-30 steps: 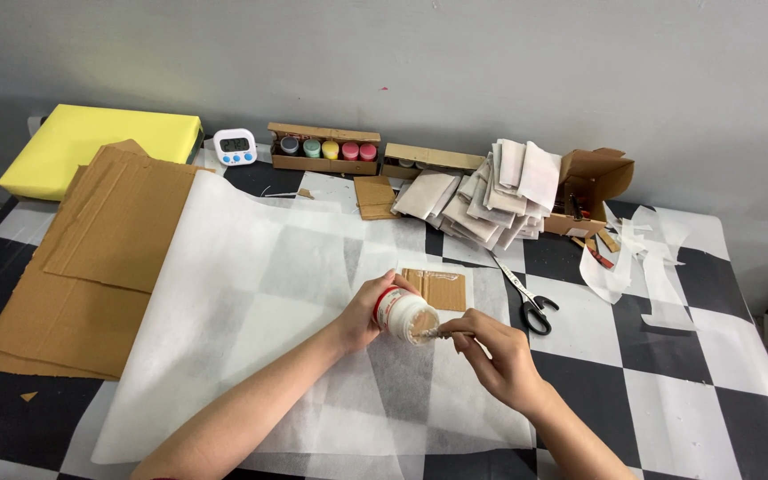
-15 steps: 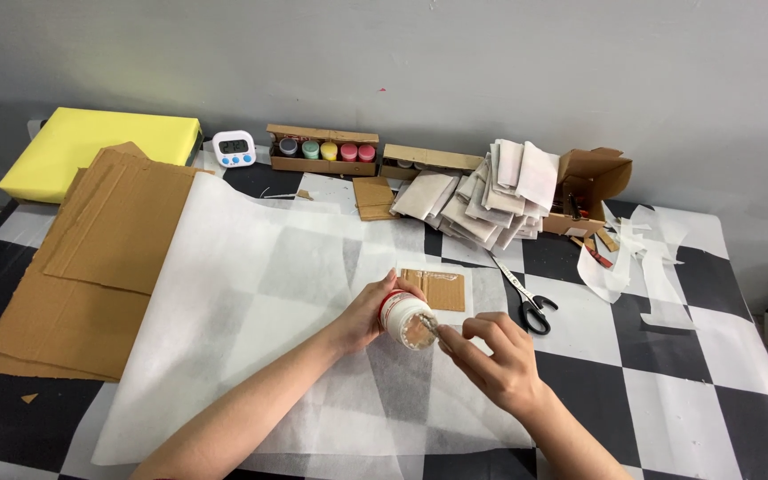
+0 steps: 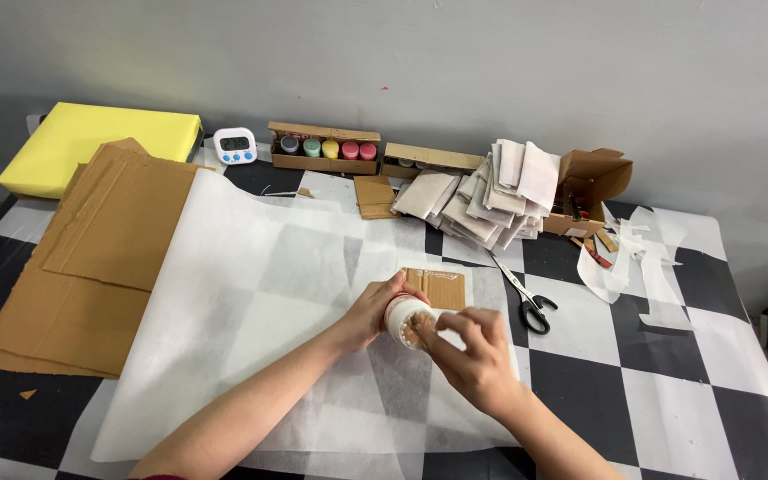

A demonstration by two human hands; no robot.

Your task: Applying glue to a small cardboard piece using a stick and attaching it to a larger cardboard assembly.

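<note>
Jar — small, white, tipped on its side with its brownish open mouth toward the right hand. Left hand wraps its base, clenched around it, apparently to steady it above the translucent white paper sheet. Right fingertips pinch at the mouth; whether they grasp anything I cannot tell. 2 joined cardboard squares lie just behind the jar. Black-handled scissors rest near, to the right; flat cardboard sheets lie well left on the checkered table.
</note>
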